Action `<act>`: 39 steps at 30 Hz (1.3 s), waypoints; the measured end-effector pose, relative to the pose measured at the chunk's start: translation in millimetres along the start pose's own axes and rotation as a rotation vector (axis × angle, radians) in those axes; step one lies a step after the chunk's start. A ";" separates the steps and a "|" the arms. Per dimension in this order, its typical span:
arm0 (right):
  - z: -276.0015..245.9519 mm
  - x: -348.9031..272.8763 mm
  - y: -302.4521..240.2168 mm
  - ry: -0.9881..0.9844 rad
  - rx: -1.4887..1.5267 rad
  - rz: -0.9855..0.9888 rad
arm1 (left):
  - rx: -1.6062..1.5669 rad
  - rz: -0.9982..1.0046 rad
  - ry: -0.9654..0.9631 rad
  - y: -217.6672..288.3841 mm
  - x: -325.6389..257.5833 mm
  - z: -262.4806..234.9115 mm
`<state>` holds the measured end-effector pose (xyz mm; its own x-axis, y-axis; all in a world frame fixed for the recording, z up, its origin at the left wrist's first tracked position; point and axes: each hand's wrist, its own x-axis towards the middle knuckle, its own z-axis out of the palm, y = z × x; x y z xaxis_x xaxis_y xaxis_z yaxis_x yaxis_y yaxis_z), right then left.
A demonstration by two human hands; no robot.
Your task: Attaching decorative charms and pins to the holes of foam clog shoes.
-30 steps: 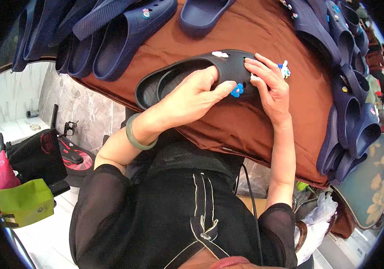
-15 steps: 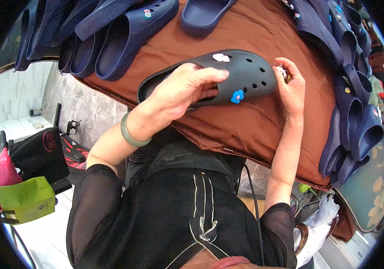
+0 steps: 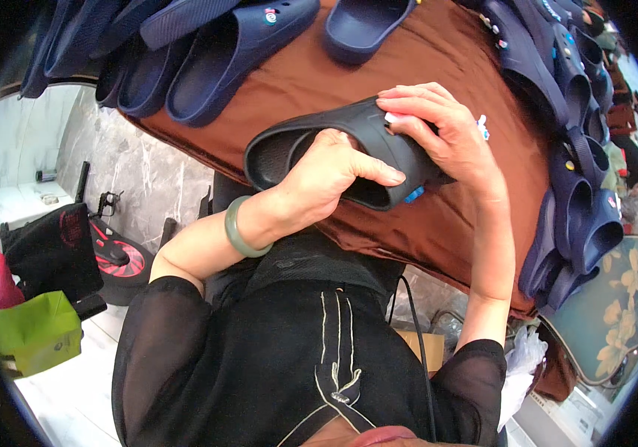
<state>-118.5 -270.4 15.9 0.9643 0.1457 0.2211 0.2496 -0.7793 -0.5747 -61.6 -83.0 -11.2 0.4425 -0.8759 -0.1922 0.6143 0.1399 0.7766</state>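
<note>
Working at a table under a brown cloth [image 3: 438,56], near edge right in front of me. Navy clogs [image 3: 238,63] crowd its left edge, more navy clogs [image 3: 578,186] line the right edge down to the near right corner. One loose navy clog [image 3: 362,30] lies between the groups, toward the far side.

Black clog [image 3: 371,138] is in my hands, just inside the near edge, left of its middle. Tilted, heel toward the left edge, toe toward the right.

Left hand [image 3: 326,173]: gripping it, fingers in the foot opening, thumb over the rim of the upper. Right hand [image 3: 449,141]: curled over the toe end, fingertips on the upper by a vent hole. Can't tell whether they pinch or only press; my own hand hides most of that.

Handling, my read: light foam, soft enough to flex, springs back, hard to break. Skin looks smooth, so mildly slippery. Best hold is the upper's rim, fingers inside as backing, since the heel strap would just swing or bend.

Jade-green bangle [image 3: 240,227] on my left wrist, clear of the clog.

Small stuff: blue charm [image 3: 414,194] on the upper's near side. White-and-blue charm [image 3: 483,128] past my right knuckles, held or lying on cloth, unclear. White piece [image 3: 391,117] at my right fingertips, can't tell if seated.
</note>
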 end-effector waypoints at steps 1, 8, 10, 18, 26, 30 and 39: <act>8.6 -1.0 1.0 0.088 -0.059 -0.011 | 0.023 -0.013 0.000 0.0 1.1 -0.6; 29.2 4.6 0.2 0.337 -0.064 0.129 | -0.070 -0.110 0.027 5.4 11.0 -5.8; 28.2 6.1 4.1 0.333 -0.031 0.177 | -0.026 -0.123 0.029 3.1 15.7 -12.6; 19.6 15.7 14.4 0.138 -0.030 0.312 | 0.032 -0.100 0.069 -0.9 28.0 -16.3; 25.0 5.1 3.2 0.227 -0.026 0.277 | -0.085 -0.078 0.165 7.2 11.7 8.1; 27.1 0.4 -9.0 0.371 -0.022 0.122 | -0.290 -0.092 0.069 -4.3 13.7 -11.8; 22.2 2.0 -15.8 0.316 -0.026 0.232 | -0.405 -0.047 0.035 -11.2 12.5 -9.6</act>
<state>-118.5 -244.3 8.0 0.9190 -0.2282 0.3215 0.0216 -0.7850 -0.6191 -56.7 -91.1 -28.1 0.4252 -0.8706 -0.2477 0.8391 0.2765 0.4685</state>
